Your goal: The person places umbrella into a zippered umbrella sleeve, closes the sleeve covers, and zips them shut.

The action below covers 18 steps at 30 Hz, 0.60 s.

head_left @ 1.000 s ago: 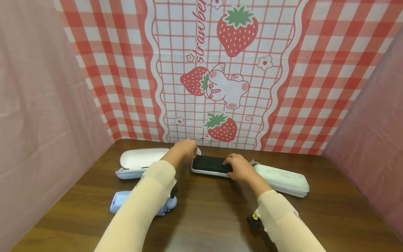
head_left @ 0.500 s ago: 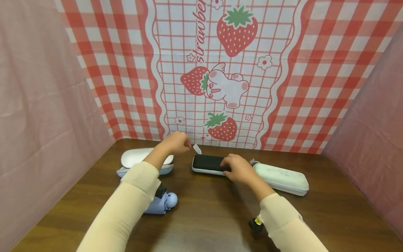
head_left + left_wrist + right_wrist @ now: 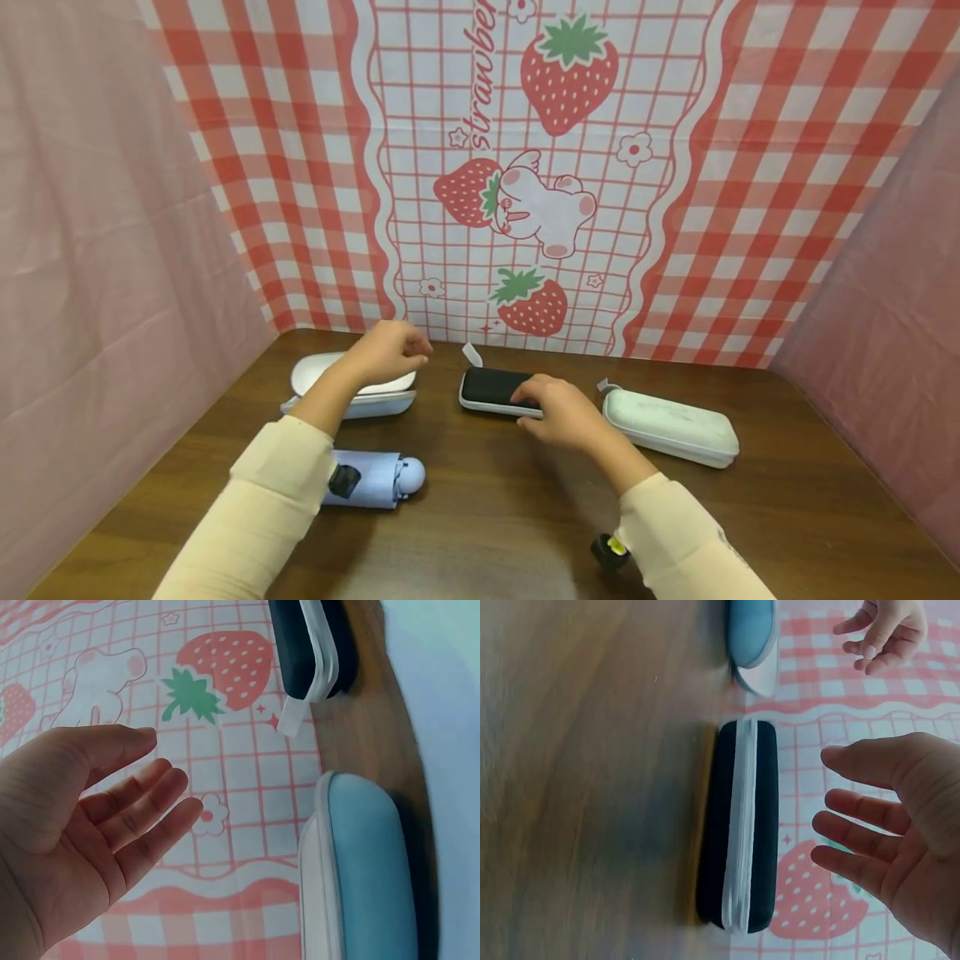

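A black zip case (image 3: pixel 491 387) with a white zipper band lies closed on the table. My right hand (image 3: pixel 561 410) hovers over its right end. In the right wrist view the loosely bent fingers (image 3: pixel 855 862) are apart from the black case (image 3: pixel 761 825) and hold nothing. Over the light blue case (image 3: pixel 378 404), which stands with its lid raised and white inside showing, is my left hand (image 3: pixel 390 352). Its fingers (image 3: pixel 161 836) are relaxed, with nothing between them. The left forearm covers part of this blue case.
A pale green zip case (image 3: pixel 671 425) lies closed to the right. A folded blue umbrella (image 3: pixel 371 479) with a round handle end lies at front left, partly behind the left sleeve. A strawberry-print cloth (image 3: pixel 525 125) hangs along the table's (image 3: pixel 487 533) back edge.
My left hand has left the black case's left end and moved left over the blue case. The right hand has slid slightly, lifting away from the black case's top.
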Each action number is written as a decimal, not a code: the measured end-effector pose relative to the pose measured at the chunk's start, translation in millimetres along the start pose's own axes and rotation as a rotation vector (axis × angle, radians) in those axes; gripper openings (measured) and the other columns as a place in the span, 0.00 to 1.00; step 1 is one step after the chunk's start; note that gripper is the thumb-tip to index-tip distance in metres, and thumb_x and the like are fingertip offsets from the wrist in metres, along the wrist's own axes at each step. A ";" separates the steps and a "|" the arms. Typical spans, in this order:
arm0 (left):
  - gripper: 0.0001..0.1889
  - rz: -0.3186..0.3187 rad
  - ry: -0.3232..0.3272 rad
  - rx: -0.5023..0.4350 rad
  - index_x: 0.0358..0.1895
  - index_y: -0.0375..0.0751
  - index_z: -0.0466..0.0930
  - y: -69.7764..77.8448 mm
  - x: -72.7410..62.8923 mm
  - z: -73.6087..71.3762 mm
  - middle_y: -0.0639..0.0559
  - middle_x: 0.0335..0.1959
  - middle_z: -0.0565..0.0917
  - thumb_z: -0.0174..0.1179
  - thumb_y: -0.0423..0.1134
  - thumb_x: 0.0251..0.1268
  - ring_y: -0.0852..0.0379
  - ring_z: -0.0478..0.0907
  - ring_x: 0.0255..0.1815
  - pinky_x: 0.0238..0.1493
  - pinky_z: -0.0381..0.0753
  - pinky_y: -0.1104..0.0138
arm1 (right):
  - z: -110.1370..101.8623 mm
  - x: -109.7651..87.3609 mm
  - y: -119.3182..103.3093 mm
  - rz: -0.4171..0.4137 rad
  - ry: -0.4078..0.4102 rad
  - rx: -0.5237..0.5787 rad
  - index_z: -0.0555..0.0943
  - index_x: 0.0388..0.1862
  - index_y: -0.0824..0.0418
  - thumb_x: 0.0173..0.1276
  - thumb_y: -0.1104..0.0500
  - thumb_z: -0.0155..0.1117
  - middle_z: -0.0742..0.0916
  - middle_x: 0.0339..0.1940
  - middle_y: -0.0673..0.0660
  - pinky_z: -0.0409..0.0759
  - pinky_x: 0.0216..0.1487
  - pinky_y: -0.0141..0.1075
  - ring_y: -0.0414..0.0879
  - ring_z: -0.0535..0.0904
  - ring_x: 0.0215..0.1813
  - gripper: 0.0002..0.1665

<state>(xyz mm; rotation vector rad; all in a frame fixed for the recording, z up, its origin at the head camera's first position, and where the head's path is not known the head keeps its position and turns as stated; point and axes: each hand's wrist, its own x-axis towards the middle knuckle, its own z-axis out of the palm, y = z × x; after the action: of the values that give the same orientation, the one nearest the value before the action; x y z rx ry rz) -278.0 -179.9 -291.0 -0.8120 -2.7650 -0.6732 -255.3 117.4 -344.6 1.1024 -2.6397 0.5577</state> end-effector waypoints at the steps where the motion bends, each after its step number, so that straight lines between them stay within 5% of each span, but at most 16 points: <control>1: 0.05 -0.001 0.011 -0.005 0.38 0.37 0.86 -0.5 -3.8 -1.2 0.48 0.36 0.87 0.63 0.33 0.62 0.51 0.84 0.39 0.43 0.82 0.57 | 0.1 -0.2 -2.2 -0.014 -0.001 0.000 0.84 0.43 0.63 0.58 0.62 0.73 0.85 0.42 0.55 0.80 0.47 0.46 0.51 0.81 0.45 0.14; 18: 0.05 -0.044 0.208 0.013 0.38 0.37 0.87 -33.8 -70.0 -28.8 0.47 0.36 0.86 0.65 0.32 0.60 0.53 0.81 0.33 0.33 0.80 0.59 | 14.0 14.2 -49.4 -0.177 0.019 0.113 0.83 0.43 0.63 0.59 0.65 0.72 0.84 0.39 0.55 0.79 0.44 0.37 0.48 0.79 0.41 0.12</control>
<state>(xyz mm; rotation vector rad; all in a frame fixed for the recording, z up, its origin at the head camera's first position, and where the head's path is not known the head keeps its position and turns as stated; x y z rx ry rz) -236.9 -251.4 -298.7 -0.6400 -2.6032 -0.7042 -230.4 70.5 -339.7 1.3401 -2.4882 0.6826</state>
